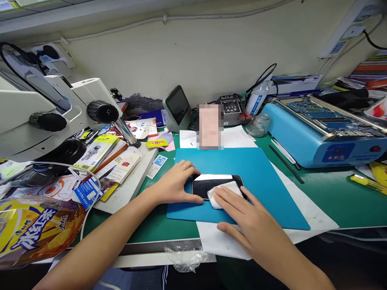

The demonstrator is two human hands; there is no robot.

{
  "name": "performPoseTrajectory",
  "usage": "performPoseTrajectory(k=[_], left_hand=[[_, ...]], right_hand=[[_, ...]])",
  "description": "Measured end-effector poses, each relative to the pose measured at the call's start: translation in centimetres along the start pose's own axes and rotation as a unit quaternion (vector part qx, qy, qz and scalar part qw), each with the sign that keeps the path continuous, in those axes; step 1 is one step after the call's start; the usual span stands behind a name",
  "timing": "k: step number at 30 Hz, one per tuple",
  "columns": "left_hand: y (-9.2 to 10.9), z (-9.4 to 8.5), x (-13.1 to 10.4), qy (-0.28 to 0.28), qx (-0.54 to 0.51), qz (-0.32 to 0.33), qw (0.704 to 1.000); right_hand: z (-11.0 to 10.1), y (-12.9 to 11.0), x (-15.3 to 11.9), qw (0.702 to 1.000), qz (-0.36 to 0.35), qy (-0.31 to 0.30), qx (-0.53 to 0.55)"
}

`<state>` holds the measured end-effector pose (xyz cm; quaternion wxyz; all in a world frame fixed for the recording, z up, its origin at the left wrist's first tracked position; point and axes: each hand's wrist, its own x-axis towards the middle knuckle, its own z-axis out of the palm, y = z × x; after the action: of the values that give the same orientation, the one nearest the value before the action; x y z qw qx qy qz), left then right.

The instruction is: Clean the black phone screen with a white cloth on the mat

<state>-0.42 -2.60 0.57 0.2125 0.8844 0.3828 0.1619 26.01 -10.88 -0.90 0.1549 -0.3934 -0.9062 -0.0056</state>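
Note:
A smartphone (205,185) with a dark, glossy screen lies flat and sideways on a blue mat (272,201). My left hand (173,181) holds its left end, with the thumb on the near edge and the fingers at the far corner. A ring shows on one finger. Under the fingers of my right hand (252,215) is a folded white wiping cloth (234,186), pressed onto the right half of the screen. The right thumb sticks out to the side, apart from the cloth. Part of the phone's right end is hidden by cloth and fingers.
White paper (317,217) sticks out under the mat. At left stand a microscope (99,112) and a drink bottle (39,229). A blue machine (326,137) bearing a circuit board, a glass jar (258,125) and tweezers (286,163) lie right. A small display (178,106) stands behind.

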Motion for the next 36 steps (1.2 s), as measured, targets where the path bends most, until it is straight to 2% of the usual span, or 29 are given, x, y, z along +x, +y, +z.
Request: performPoseTrajectory(k=[3,6,9,12,14,18,20,23,25,28,32,36], left_hand=[[-0.1,0.0,0.0,-0.004,0.002,0.000,1.000],[-0.1,-0.1,0.1,-0.005,0.003,-0.003,1.000],[-0.1,0.0,0.1,-0.003,0.004,-0.003,1.000],[-0.2,0.1,0.0,0.001,0.004,0.006,1.000],[-0.2,0.1,0.0,0.004,0.012,0.009,1.000],[-0.1,0.1,0.0,0.006,0.050,0.008,0.999],[0.0,0.0,0.0,0.003,0.063,0.004,0.998],[0.2,-0.2,0.0,-0.012,0.055,-0.005,0.998],[0.2,-0.3,0.0,-0.025,0.044,-0.011,0.999],[0.1,-0.2,0.0,-0.030,0.035,-0.010,0.999],[0.0,0.0,0.0,-0.022,0.029,-0.002,0.999],[0.0,0.2,0.0,-0.014,0.032,0.002,0.999]], right_hand=[[-0.2,1.9,-1.7,0.999,0.025,0.006,-0.025],[0.0,2.8,-1.3,0.998,0.052,0.008,-0.035],[0.5,2.0,0.8,0.998,0.060,-0.003,-0.029],[1.0,0.1,3.0,0.998,0.063,-0.013,-0.014],[1.1,-1.0,3.6,0.998,0.057,-0.020,-0.005],[0.8,-1.4,1.8,0.999,0.023,-0.035,0.007],[0.5,-0.5,0.0,0.999,0.016,-0.030,0.005],[0.4,1.3,-1.9,0.999,0.042,-0.013,-0.021],[0.4,2.3,-2.1,0.998,0.061,-0.011,-0.031],[0.5,2.8,-0.5,0.996,0.079,-0.028,-0.021],[0.9,1.4,2.6,0.995,0.087,-0.045,-0.010],[1.6,-2.0,4.1,0.997,0.058,-0.051,0.004]])
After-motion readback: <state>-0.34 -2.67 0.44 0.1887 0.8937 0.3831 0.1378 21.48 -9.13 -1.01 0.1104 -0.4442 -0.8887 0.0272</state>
